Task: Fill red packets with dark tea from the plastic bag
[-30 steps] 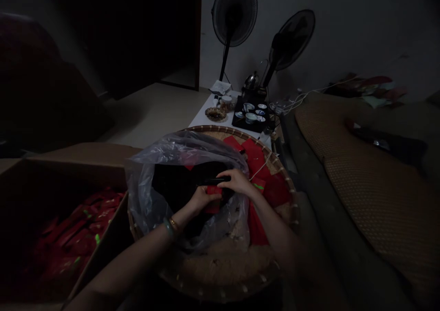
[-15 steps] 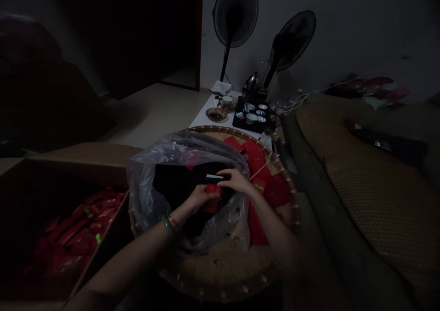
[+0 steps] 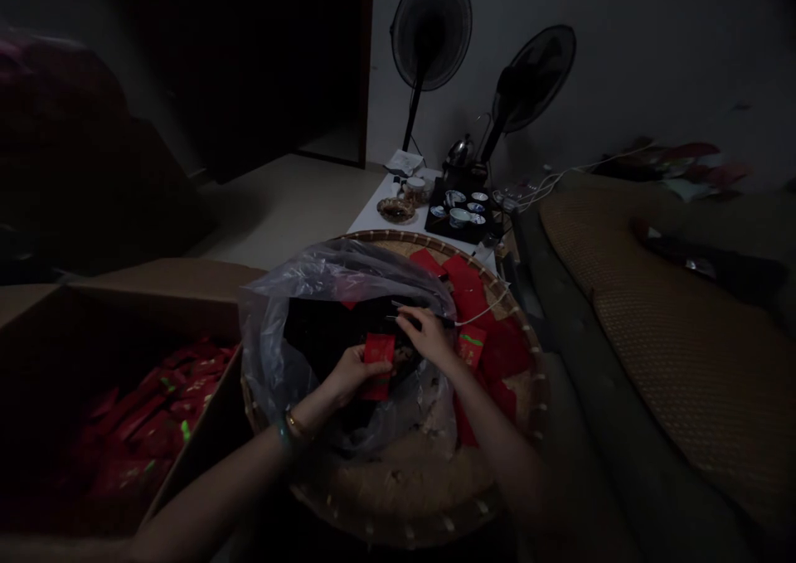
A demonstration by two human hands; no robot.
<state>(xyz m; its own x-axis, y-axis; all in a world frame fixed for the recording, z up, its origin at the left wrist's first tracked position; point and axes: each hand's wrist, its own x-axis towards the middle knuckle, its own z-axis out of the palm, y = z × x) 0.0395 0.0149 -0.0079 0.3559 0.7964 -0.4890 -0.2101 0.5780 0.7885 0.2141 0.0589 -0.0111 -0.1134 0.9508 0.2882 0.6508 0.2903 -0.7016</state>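
Note:
My left hand [image 3: 349, 374] is closed on a small red packet [image 3: 378, 357], held upright over the bag with the thumb across its front. To its upper right, my right hand [image 3: 426, 334] pinches small metal tongs [image 3: 394, 310], whose two thin prongs point left and stand apart. Nothing can be made out between the prongs. Below both hands lies a wide-mouthed clear plastic bag [image 3: 267, 339] holding a dark mass [image 3: 317, 331], too dim to identify. The bag rests on a round woven bamboo tray [image 3: 398, 497]. More red packets [image 3: 466, 285] lie along the tray's right side.
A cardboard box [image 3: 155, 277] with many red packets [image 3: 149, 422] stands at the left. Beyond the tray, a white table [image 3: 366, 215] bears a black tea tray [image 3: 439, 225] with cups. Two standing fans [image 3: 431, 28] are behind. A couch with a woven mat [image 3: 647, 339] runs along the right.
My right hand has drawn up and away from the red packet, and the tongs' prongs now show apart. My left hand has lowered slightly, exposing more of the packet. The view has shifted slightly.

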